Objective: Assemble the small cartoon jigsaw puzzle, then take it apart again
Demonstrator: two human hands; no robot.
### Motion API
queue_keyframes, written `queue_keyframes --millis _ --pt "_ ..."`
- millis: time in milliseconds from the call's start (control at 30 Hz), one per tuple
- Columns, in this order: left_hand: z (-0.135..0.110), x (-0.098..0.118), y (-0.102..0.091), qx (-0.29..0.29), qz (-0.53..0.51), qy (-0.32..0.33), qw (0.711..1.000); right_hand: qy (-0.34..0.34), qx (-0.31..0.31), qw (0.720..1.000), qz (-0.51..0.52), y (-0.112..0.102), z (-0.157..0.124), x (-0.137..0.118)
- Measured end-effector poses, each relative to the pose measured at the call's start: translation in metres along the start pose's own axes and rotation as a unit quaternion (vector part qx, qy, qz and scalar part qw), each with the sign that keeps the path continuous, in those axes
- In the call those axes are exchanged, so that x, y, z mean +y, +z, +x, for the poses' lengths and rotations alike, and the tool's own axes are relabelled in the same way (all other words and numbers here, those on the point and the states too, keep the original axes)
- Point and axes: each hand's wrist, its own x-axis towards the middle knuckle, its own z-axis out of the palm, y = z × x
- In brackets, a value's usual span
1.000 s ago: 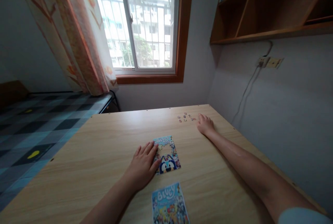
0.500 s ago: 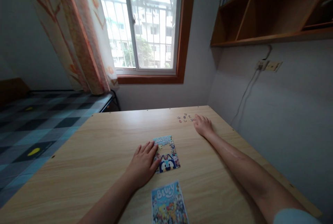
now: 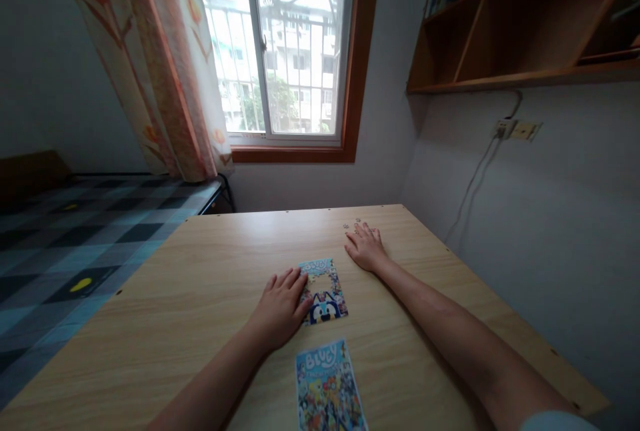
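A partly assembled jigsaw puzzle (image 3: 327, 314) lies on the wooden table, with a bare gap in its upper middle and a blue cartoon dog's face at its lower end. My left hand (image 3: 283, 307) rests flat along the puzzle's left edge, fingers stretched out. Farther back, my right hand (image 3: 367, 249) reaches over a group of loose puzzle pieces (image 3: 346, 226), fingers spread and pointing away from me. It hides most of those pieces; whether a fingertip presses on one does not show. Nearer to me lies a printed picture card (image 3: 330, 387) lettered "Bluey".
The wooden table (image 3: 200, 297) reaches back toward the window (image 3: 300, 51). To its left stands a bed (image 3: 115, 217) with a checked cover, beside a curtain (image 3: 170, 71). A wall shelf (image 3: 525, 24) and a socket with a cord (image 3: 505, 128) are on the right.
My right hand has moved left, from the right side of the loose pieces to over them, covering most. My left hand stays on the puzzle. The whole view has shifted slightly.
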Motion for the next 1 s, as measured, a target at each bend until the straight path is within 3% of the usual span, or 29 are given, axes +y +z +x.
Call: queue_keyframes --millis 233,567,733,833,933,1000 --pt "-0.001 0.002 -0.003 -0.003 0.006 0.003 1.0 -0.03 0.079 0.996 0.039 0.0 -0.003 0.007" --pt "-0.001 -0.001 0.001 0.006 0.006 0.015 1.0 0.006 0.063 0.996 0.06 0.0 -0.001 0.011" --pt "-0.003 0.0 0.001 0.007 -0.001 0.018 1.0 -0.002 0.09 0.99 0.107 -0.001 -0.003 0.012" --pt "-0.004 0.0 0.001 0.01 -0.003 0.021 1.0 0.009 0.114 0.968 0.223 0.001 -0.002 0.003" --pt "-0.004 0.0 0.001 0.011 -0.005 0.025 1.0 0.065 0.142 0.915 0.371 0.006 0.001 -0.018" --pt "-0.004 0.0 0.001 0.01 -0.008 0.027 1.0 0.055 0.14 0.888 0.434 0.011 0.001 -0.035"
